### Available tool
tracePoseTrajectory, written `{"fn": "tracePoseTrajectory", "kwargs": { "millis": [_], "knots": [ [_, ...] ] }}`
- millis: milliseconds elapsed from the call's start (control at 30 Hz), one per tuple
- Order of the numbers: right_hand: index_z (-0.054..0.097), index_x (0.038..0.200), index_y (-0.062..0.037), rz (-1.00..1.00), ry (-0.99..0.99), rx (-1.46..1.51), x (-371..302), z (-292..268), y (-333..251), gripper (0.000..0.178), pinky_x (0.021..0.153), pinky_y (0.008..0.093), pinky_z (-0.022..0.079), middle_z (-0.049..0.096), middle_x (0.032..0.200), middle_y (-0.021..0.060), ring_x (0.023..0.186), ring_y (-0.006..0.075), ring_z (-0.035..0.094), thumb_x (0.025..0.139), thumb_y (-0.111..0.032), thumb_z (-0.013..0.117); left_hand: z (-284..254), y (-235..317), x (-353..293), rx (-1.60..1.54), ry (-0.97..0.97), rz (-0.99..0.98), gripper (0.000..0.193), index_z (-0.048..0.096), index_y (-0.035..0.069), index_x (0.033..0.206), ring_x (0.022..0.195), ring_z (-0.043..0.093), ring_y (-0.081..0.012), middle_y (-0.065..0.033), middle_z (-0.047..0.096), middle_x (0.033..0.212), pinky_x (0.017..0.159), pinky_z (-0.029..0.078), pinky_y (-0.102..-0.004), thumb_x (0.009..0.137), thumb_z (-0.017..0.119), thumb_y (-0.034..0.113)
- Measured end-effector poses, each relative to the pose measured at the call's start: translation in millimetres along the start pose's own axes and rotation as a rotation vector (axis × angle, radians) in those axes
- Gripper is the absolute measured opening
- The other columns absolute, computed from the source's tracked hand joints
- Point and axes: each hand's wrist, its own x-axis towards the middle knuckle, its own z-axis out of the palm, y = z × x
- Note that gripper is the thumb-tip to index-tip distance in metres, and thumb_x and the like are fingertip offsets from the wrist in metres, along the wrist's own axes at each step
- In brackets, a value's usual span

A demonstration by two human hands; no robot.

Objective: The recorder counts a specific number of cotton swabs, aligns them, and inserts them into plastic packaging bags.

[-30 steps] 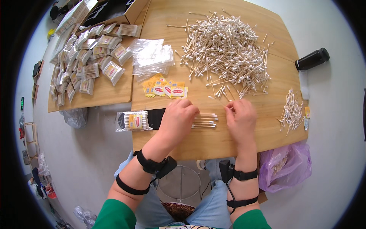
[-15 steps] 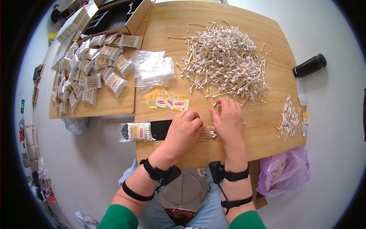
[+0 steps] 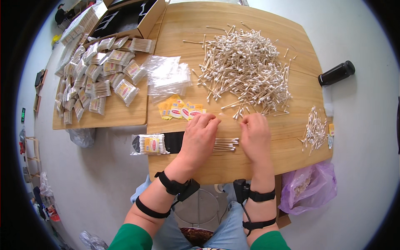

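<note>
My left hand point(image 3: 198, 135) rests over a small row of cotton swabs point(image 3: 226, 144), its fingers curled together; what they hold, if anything, is hidden. The swabs' white tips stick out to its right. Under and beside that hand lies a black strip point(image 3: 174, 141). At its left end sits a filled clear bag of cotton swabs point(image 3: 152, 144) with a yellow label. My right hand point(image 3: 255, 135) is closed at the near edge of a big heap of loose cotton swabs point(image 3: 246, 66). Its fingertips are pinched, and I cannot make out anything in them.
Yellow labels point(image 3: 181, 110) and flat clear bags point(image 3: 168, 77) lie beyond my left hand. Many filled swab packs point(image 3: 101, 89) and an open carton point(image 3: 125, 23) occupy the left table. On the right are a smaller swab pile point(image 3: 314, 131), a black bottle point(image 3: 336, 73) and a purple bag point(image 3: 310, 189).
My right hand has drawn away to the right and its fingers have closed more. My left hand has shifted slightly left, so more of the swab row shows between the hands.
</note>
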Motion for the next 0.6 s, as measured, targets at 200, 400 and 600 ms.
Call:
{"fn": "tracePoseTrajectory", "kwargs": {
  "millis": [200,400,600],
  "knots": [
    [0.057,0.095,-0.0017,0.496,0.075,0.308,0,-7,22,0.011,0.075,0.0449,0.048,0.061,0.087,0.0154,0.086,0.0338,0.06,0.085,0.002,0.062,22,10,6,0.124,-0.135,0.086,0.047,0.058,0.007,0.133,0.126,0.051,-0.0301,-0.0093,0.056,0.136,0.105,0.04,-0.0429,0.086,0.061,0.006],
    [0.064,0.101,-0.0016,0.294,0.151,0.219,-4,-7,33,0.016,0.078,0.0437,0.049,0.062,0.091,0.0152,0.089,0.0341,0.061,0.085,0.002,0.06,35,17,15,0.169,-0.163,0.224,0.046,0.058,0.007,0.133,0.13,0.049,-0.0265,-0.0062,0.055,0.141,0.108,0.036,-0.0416,0.088,0.06,0.014],
    [0.068,0.096,-0.0025,0.239,0.086,0.101,-9,-13,41,0.012,0.081,0.0431,0.049,0.063,0.092,0.0135,0.091,0.0338,0.061,0.085,-0.001,0.062,23,9,16,0.185,-0.116,0.098,0.024,0.066,0.008,0.11,0.114,0.058,-0.0252,-0.0047,0.065,0.115,0.098,0.042,-0.0403,0.086,0.064,0.011]
  ]
}}
